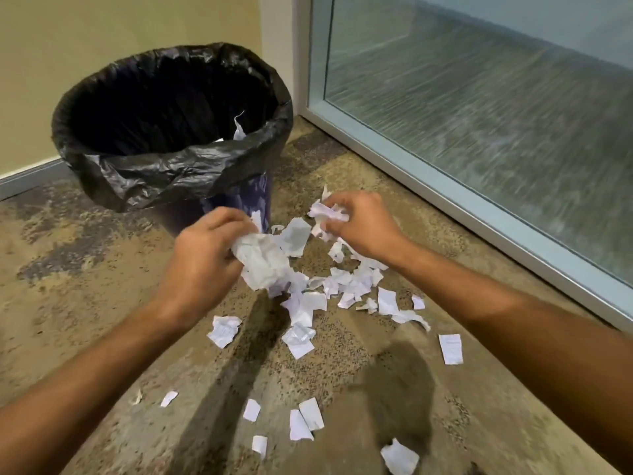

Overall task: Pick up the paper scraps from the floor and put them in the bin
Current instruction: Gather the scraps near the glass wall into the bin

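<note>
Several white paper scraps (346, 284) lie scattered on the carpet in front of a bin (113, 176) lined with a black bag. A few scraps show inside the bin near its right rim. My left hand (202, 255) grips a crumpled wad of paper (263, 262) just below the bin's front. My right hand (359, 228) pinches a smaller bunch of scraps (325, 214), a little right of the bin and above the pile. More loose scraps (305, 419) lie nearer to me.
The bin stands in a corner against a beige wall (137, 25). A frosted glass panel (479, 114) with a pale frame runs along the right side. Patterned brown carpet (85, 269) covers the floor.
</note>
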